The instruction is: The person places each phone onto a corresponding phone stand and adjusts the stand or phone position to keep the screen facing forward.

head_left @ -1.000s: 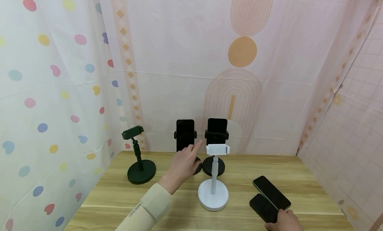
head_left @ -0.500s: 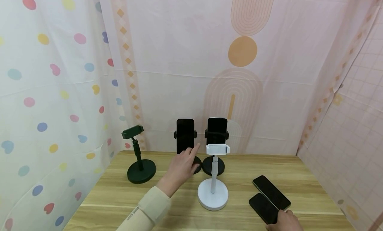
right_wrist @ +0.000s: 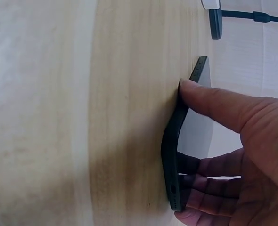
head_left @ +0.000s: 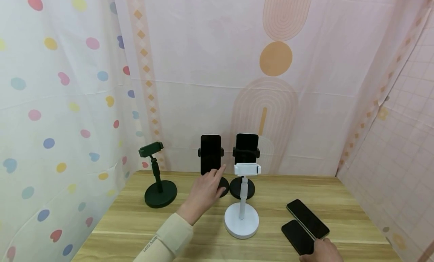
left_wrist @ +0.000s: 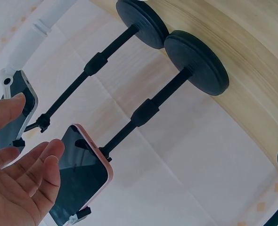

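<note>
My left hand (head_left: 203, 192) reaches in front of a black phone stand that holds an upright phone (head_left: 210, 152). Its index finger points forward, and its other fingers curl loosely around nothing; in the left wrist view the phone's pink edge (left_wrist: 96, 150) shows just beyond the fingers. At the lower right, my right hand (head_left: 325, 251) grips the near corner of a dark phone (head_left: 298, 236) lying on the table. The right wrist view has my thumb on one edge of this phone (right_wrist: 169, 141) and the fingers at another. A second dark phone (head_left: 307, 218) lies close beside it.
A white phone stand (head_left: 242, 221) with an unfilled clamp stands mid-table. Behind it, another black stand (head_left: 242, 189) holds a phone (head_left: 246, 142). At the left is a dark green stand (head_left: 161, 195) with nothing in its clamp. Patterned curtains (head_left: 190, 115) hang behind the table.
My left hand has drawn back slightly from the stands. The phone in my right hand has shifted a little to the left, widening the gap to its neighbour.
</note>
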{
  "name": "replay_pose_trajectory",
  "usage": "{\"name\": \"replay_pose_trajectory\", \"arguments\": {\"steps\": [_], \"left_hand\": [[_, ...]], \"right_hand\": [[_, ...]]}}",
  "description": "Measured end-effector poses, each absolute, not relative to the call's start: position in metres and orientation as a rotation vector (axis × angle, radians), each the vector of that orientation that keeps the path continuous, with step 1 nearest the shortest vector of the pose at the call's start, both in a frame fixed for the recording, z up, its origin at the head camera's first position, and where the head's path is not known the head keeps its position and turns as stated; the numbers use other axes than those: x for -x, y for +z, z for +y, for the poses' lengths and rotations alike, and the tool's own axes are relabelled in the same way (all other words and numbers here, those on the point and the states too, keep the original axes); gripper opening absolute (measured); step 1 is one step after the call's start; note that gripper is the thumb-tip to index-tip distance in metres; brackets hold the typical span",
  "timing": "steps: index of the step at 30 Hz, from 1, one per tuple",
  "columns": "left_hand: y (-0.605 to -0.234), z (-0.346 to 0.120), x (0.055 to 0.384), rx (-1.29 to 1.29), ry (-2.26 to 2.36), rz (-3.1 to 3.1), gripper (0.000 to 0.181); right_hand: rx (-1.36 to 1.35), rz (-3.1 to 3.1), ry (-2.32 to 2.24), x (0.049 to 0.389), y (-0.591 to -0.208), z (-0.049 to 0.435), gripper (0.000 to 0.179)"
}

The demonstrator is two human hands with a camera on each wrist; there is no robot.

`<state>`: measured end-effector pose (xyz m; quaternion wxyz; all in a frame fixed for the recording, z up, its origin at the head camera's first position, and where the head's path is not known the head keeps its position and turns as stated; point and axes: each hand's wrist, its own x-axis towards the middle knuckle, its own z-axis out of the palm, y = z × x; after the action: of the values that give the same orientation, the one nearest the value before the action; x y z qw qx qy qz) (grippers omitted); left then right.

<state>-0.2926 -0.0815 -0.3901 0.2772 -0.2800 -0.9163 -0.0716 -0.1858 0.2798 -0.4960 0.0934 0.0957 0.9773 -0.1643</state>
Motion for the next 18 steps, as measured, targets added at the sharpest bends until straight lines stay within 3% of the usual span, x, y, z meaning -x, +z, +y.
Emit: {"name": "replay_pose_trajectory", "arguments": {"steps": [8,18], "left_hand": [[-0.392,-0.082,0.292,0.751,-0.191,-2.453,0.072],[-0.393,-0.082,0.291,0.752,-0.163,-2.453,0.07]], "right_hand": [[-0.268,2.888,-0.552,0.182,-0.494,0.272,0.05],[-0.3,2.858,-0.653,0.185,-0.493,0.263,0.045]]}}
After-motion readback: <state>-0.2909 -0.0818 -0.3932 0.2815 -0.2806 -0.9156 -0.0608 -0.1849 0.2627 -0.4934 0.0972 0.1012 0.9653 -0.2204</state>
